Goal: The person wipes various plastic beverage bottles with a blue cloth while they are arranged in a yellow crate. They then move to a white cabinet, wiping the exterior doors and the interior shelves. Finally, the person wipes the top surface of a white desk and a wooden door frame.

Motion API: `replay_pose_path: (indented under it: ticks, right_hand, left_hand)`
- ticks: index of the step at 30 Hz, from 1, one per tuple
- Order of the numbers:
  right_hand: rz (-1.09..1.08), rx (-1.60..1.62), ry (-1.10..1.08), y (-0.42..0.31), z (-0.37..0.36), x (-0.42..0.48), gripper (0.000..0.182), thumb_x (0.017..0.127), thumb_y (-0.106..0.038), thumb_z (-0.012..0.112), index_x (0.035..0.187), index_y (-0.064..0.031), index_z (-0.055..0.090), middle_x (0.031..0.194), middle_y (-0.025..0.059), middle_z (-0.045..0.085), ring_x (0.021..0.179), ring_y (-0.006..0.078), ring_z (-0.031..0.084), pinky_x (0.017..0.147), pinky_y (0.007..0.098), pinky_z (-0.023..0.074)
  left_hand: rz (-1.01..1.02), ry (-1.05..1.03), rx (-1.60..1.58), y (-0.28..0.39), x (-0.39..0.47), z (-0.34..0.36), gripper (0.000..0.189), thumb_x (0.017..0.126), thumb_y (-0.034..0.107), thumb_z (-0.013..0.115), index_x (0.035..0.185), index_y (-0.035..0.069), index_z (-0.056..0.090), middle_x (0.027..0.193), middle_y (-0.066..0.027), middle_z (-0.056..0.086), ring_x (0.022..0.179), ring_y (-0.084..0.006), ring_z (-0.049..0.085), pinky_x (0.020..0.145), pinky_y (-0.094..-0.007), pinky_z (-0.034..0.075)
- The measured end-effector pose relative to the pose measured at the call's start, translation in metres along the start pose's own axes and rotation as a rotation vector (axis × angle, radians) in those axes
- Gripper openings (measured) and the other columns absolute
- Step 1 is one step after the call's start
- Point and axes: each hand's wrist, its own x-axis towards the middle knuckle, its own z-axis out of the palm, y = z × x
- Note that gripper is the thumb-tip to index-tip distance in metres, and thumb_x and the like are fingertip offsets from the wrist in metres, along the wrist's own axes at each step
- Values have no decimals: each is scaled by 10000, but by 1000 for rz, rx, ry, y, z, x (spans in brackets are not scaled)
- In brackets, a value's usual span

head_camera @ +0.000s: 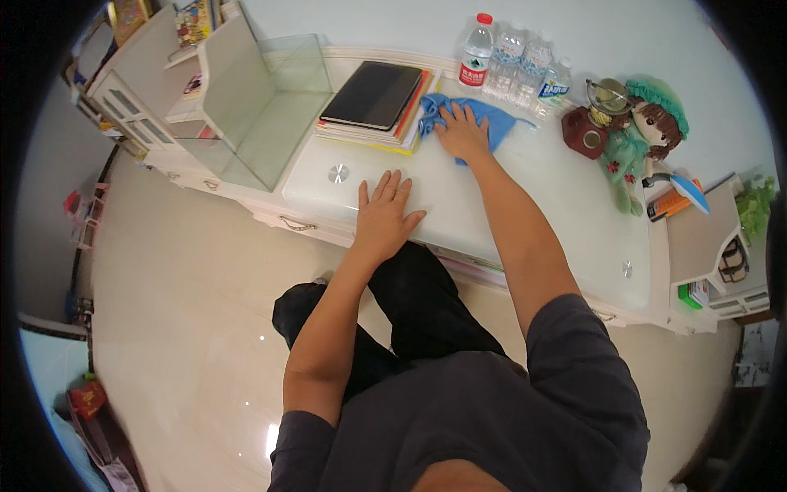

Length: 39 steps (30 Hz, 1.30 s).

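Observation:
My right hand (462, 132) holds a crumpled blue cloth (501, 123) down against the white glass-topped cabinet (541, 209), its fingers spread over the fabric. Folds of the cloth stick out on both sides of the hand. Nearer to me, my left hand (384, 215) rests on the front part of the top with fingers apart and nothing in it. A black notebook (374, 93) lies on a stack of papers and books (403, 138) just left of the cloth. Behind the cloth stand a red-capped water bottle (476, 55) and several other clear plastic bottles (533, 61).
To the right are a dark red ornament (584, 132), a green-dressed doll (633, 141), an orange can (673, 202) and a blue-and-white object (690, 192). A glass-walled compartment (280, 123) and shelf unit (230, 80) occupy the left end. Drawer handles (298, 225) project along the front.

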Motion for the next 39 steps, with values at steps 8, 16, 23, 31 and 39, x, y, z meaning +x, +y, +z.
replay_pose_path:
  ticks: [8, 16, 23, 31, 39]
  right_hand:
    - [86, 37, 76, 1, 17, 58, 554, 1006, -387, 384, 1520, -177, 386, 1621, 93, 272, 1491, 299, 248, 1191, 578, 139]
    - [-44, -7, 120, 5, 21, 25, 538, 993, -318, 430, 1471, -71, 444, 1580, 137, 339, 1457, 311, 313, 1189, 507, 208]
    - [-309, 100, 134, 2, 3, -109, 524, 990, -307, 493, 1453, -62, 463, 1564, 146, 359, 1446, 307, 326, 1184, 490, 231]
    - [-58, 0, 55, 97, -40, -209, 549, 1011, -397, 428, 1493, -133, 421, 1585, 114, 338, 1466, 275, 301, 1196, 490, 204]
    - [122, -42, 115, 123, -31, -179, 566, 1002, -374, 459, 1486, -83, 421, 1568, 158, 353, 1462, 312, 302, 1195, 497, 204]
  left_hand:
    - [48, -34, 83, -3, -7, -2, 631, 950, 377, 589, 1460, 39, 434, 1560, -200, 346, 1456, -352, 299, 1166, -592, 155]
    - [104, -31, 102, -5, -3, -2, 643, 941, 411, 593, 1443, 31, 463, 1539, -200, 383, 1448, -348, 319, 1164, -588, 161]
    - [110, 10, 142, -10, -9, 5, 628, 964, 435, 549, 1458, 63, 444, 1546, -182, 378, 1444, -343, 327, 1160, -585, 175]
    - [50, 48, 174, -7, -19, 12, 626, 977, 443, 529, 1491, 105, 413, 1568, -144, 359, 1457, -322, 310, 1168, -582, 184]
    - [-49, -50, 250, -1, -23, 11, 695, 968, 497, 503, 1514, 90, 369, 1587, -144, 323, 1481, -294, 273, 1192, -569, 161]
